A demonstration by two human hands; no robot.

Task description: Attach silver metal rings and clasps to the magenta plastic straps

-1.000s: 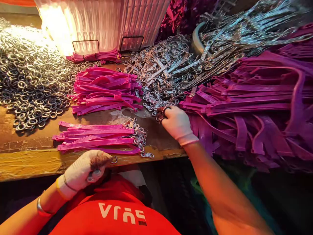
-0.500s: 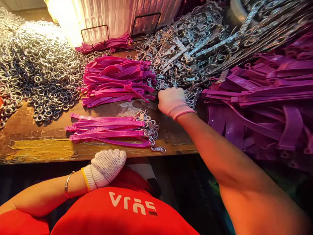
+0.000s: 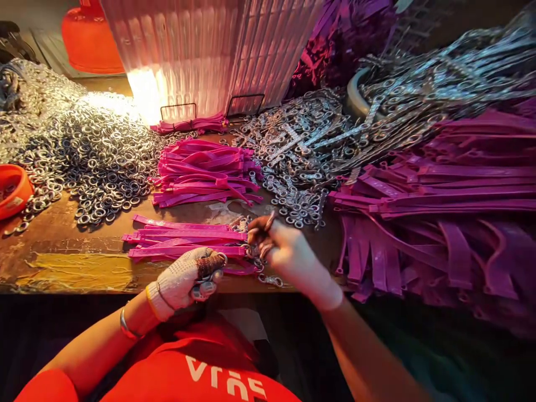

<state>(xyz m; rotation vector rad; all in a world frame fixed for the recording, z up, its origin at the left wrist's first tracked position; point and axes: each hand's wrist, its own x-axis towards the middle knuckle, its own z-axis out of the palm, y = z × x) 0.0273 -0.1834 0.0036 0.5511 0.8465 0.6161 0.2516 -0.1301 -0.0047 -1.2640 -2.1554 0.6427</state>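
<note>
My left hand (image 3: 184, 282), in a white dotted glove with brown wrapping at the thumb, is closed on a metal ring (image 3: 221, 258) by the table's front edge. My right hand (image 3: 288, 254), in a pale glove with dark fingertips, is closed over the right ends of a row of pink straps (image 3: 188, 234). A small metal piece (image 3: 271, 219) sticks out from its fingers; blur hides its exact shape. Metal links (image 3: 270, 280) are at the right ends of these straps, partly covered by my right hand.
Loose metal rings (image 3: 100, 167) are heaped at left, beside an orange bowl (image 3: 19, 195). A stack of pink straps (image 3: 205, 170) lies mid-table. Metal chain links (image 3: 301, 145) pile up behind my right hand. Purple straps (image 3: 419, 195) hang over the right edge. A ribbed translucent panel (image 3: 218, 56) stands behind.
My right hand has come back from the link pile toward me, to the strap ends. The left hand has turned, showing a ring at its thumb. The camera view has tilted up.
</note>
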